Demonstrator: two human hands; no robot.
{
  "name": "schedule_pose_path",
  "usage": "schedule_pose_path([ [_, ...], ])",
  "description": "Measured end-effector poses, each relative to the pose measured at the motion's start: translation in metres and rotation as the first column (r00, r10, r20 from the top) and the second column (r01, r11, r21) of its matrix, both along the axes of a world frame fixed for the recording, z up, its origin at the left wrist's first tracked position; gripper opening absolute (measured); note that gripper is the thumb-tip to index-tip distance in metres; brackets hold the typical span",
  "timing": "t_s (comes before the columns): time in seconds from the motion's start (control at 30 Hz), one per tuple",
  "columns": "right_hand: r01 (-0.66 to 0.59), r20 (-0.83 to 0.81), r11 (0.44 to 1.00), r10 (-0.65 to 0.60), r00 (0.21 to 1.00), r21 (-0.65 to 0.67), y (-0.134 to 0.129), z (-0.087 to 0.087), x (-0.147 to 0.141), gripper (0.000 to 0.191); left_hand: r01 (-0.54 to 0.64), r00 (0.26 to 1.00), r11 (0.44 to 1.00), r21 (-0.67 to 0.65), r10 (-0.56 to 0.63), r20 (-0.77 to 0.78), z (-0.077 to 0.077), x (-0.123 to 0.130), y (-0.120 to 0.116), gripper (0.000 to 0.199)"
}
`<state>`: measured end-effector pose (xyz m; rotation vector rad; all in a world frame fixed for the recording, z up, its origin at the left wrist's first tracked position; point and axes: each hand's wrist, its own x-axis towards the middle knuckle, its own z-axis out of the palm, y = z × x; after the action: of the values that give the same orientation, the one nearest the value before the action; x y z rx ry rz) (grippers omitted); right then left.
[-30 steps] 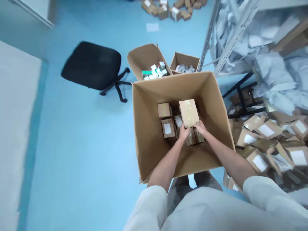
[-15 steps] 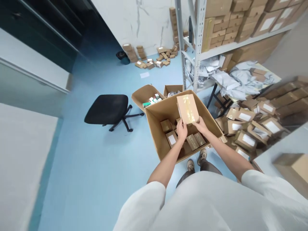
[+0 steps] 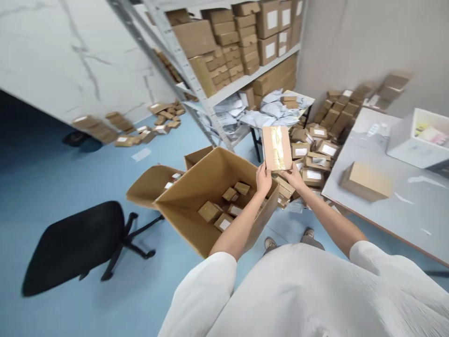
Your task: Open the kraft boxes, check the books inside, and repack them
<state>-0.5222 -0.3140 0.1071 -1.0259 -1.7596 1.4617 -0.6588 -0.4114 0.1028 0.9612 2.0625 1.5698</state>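
Note:
A brown cardboard box [image 3: 277, 147] with shiny tape down its middle is held up between my two hands. My left hand [image 3: 263, 179] grips its lower left corner, and my right hand [image 3: 293, 178] grips the lower right corner. The held box is over the right rim of a large open carton [image 3: 189, 192]. Inside that carton lie several small brown boxes [image 3: 209, 212], some with white labels. My left forearm hides part of its inside.
A grey table [image 3: 372, 206] at the right bears a brown box [image 3: 366, 181] and a white bin [image 3: 414, 140]. Many boxes [image 3: 313, 174] are heaped beyond my hands. A metal shelf [image 3: 245, 82] stands behind, a black chair [image 3: 75, 243] at left.
The view has turned to the right, bringing the grey table into sight. The held box has moved from above the carton's inside to its right rim, still in both hands.

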Motion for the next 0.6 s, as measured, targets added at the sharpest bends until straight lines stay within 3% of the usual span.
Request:
schedule_pose_path([
  [0.13, 0.161, -0.008, 0.986, -0.161, 0.987, -0.039, 0.043, -0.016, 0.085, 0.072, 0.17, 0.985, 0.985, -0.034, -0.17, 0.016, -0.016, 0.07, 0.069, 0.053],
  [0.3, 0.346, 0.106, 0.937, -0.339, 0.935, -0.056, 0.091, -0.048, 0.193, 0.064, 0.328, 0.941, 0.94, -0.096, -0.316, 0.119, -0.053, 0.169, 0.143, 0.054],
  [0.43, 0.446, 0.213, 0.887, -0.416, 0.884, -0.118, 0.118, -0.075, 0.263, 0.058, 0.414, 0.902, 0.899, -0.142, -0.384, 0.197, -0.084, 0.235, 0.182, 0.052],
  [0.6, 0.467, 0.207, 0.867, -0.432, 0.878, -0.173, 0.136, -0.096, 0.318, 0.058, 0.456, 0.876, 0.866, -0.204, -0.397, 0.273, -0.106, 0.285, 0.217, 0.048],
])
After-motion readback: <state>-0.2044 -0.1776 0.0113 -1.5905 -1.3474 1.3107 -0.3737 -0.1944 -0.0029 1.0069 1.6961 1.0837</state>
